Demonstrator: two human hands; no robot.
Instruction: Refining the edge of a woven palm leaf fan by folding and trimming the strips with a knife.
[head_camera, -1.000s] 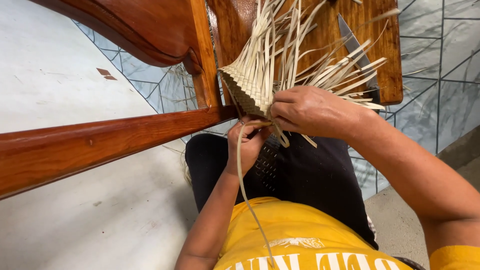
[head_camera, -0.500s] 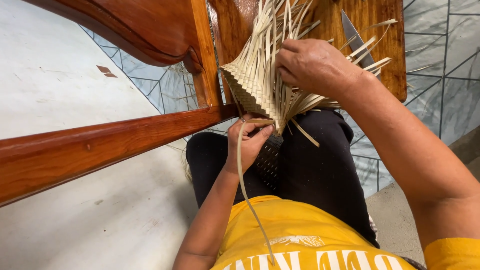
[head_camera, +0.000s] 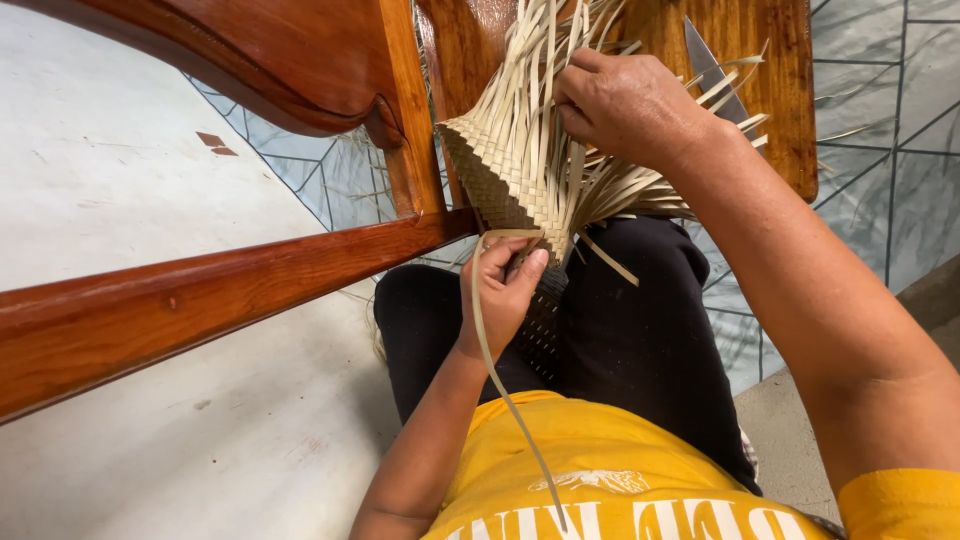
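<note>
Head view shows one woven palm-leaf piece (head_camera: 500, 180) held over the person's lap, just in front of a wooden desk (head_camera: 770, 100). The left hand (head_camera: 503, 290) pinches the piece's lower corner and one long loose strip (head_camera: 500, 385) that trails down over the yellow shirt (head_camera: 600, 480). The right hand (head_camera: 625, 105) is closed around a bunch of free strands (head_camera: 640, 190) above the woven part. The step looks like sorting strands for plaiting; the next move calls for singling out one strand. One knife (head_camera: 712, 75) lies on the desk, beside a wooden chair frame (head_camera: 250, 270).
</note>
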